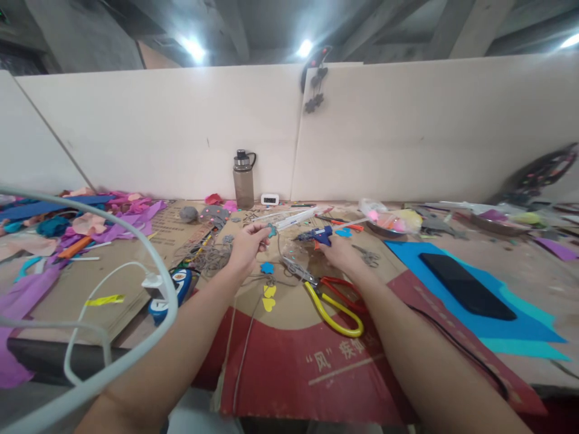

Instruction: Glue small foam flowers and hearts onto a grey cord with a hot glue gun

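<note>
My left hand (250, 246) is closed, pinching a small teal flower cutout (272, 231) between thumb and fingertips. My right hand (339, 252) is wrapped round a blue hot glue gun (319, 235), its nozzle pointing left toward the flower. A thin grey cord (279, 248) hangs below the left fingertips. On the cardboard beneath lie a blue flower cutout (267, 267) and yellow heart-shaped cutouts (269, 298). Scissors with one yellow and one red handle (332, 310) rest open between my forearms.
A power strip (169, 295) with a white plug sits left, near a looping white cable (156, 259). A grey bottle (243, 181) and small clock (270, 199) stand by the white partition. Right, a black phone (465, 285) lies on blue sheets (525, 322); coloured scraps (90, 220) cover the far left.
</note>
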Tool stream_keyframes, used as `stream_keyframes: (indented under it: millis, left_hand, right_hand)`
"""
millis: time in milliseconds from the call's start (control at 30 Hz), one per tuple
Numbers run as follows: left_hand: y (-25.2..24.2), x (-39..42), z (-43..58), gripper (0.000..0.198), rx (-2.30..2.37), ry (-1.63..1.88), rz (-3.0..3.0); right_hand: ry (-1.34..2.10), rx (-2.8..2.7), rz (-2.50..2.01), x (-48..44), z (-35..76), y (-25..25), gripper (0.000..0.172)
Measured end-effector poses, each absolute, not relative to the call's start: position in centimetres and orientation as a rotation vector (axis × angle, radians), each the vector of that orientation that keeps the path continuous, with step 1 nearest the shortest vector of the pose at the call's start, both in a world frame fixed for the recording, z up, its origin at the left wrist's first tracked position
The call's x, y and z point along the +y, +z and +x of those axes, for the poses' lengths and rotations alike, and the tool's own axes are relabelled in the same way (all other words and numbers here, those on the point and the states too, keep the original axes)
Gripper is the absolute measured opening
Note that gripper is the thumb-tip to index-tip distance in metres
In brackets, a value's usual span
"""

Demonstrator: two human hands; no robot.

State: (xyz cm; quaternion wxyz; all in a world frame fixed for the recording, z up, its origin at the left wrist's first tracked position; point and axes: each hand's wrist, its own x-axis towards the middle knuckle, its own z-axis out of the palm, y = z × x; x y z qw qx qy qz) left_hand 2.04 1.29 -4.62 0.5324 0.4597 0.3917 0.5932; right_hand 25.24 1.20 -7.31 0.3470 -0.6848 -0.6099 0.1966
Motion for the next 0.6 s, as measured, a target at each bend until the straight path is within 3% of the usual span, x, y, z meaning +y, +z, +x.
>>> stream_keyframes:
  millis: [167, 233, 367, 467, 600]
  left_hand:
    - [-4.5, 0.6, 2.7, 0.023, 0.925, 1.423, 1.247]
    - [-4.4, 0.2, 3.0, 0.024, 0.936, 1.432, 1.276]
    - [-4.3, -0.2, 3.5, 0.025, 0.993, 1.384, 1.366]
    - [-4.4, -0.3, 3.6, 0.025, 0.999, 1.368, 1.423]
    - [-4.5, -0.4, 3.8, 0.026, 0.951, 1.318, 1.448]
  right_hand:
    - [0.137, -1.533, -1.541, -0.4, 24.0, -5.7, 0.009]
    - [0.333, -1.547, -1.288, -1.1, 22.1, -5.2, 0.016]
    - [0.888, -1.501, -0.913, -1.5, 18.7, -5.6, 0.046]
    - [0.889, -1.52, -0.946, -1.4, 18.3, -5.9, 0.033]
    - [0.601, -1.596, -1.093, -1.7, 19.4, -5.2, 0.017]
